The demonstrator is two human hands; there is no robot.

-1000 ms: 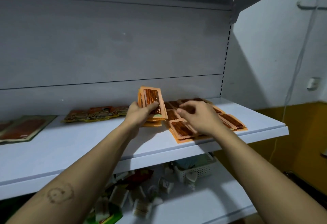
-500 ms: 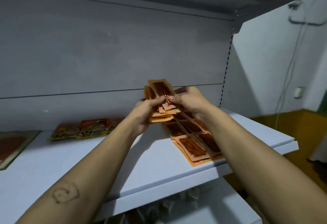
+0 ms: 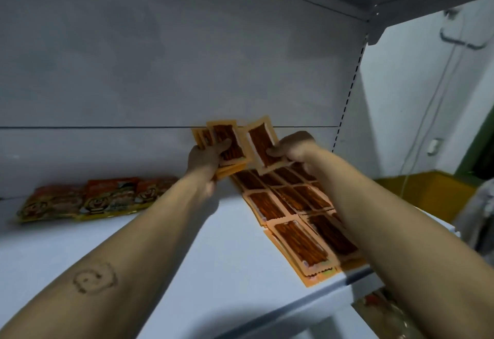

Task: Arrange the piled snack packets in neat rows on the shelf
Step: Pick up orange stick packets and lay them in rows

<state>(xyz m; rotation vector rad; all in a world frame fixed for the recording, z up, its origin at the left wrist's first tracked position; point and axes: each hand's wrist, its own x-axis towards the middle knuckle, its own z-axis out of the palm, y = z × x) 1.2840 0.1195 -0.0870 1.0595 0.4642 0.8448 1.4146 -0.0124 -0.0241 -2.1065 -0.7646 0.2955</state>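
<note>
Orange packets [image 3: 224, 146] are gripped in my left hand [image 3: 204, 158]; my right hand [image 3: 290, 148] pinches one packet [image 3: 263, 147], frame centre.

White shelf [image 3: 213, 258] bears rowed orange packets [image 3: 299, 242]; red-yellow packets [image 3: 88, 201] leftward.

The orange packets [image 3: 299, 245] are made of thin plastic film, smooth and faintly glossy, with crimped zigzag end seals. The shelf [image 3: 160, 271] is finished in smooth white paint with a soft sheen, as of coated metal, and the back panel [image 3: 187, 71] is left matt grey. A shinier printed film is shown by the red and yellow packets [image 3: 88, 202].
</note>
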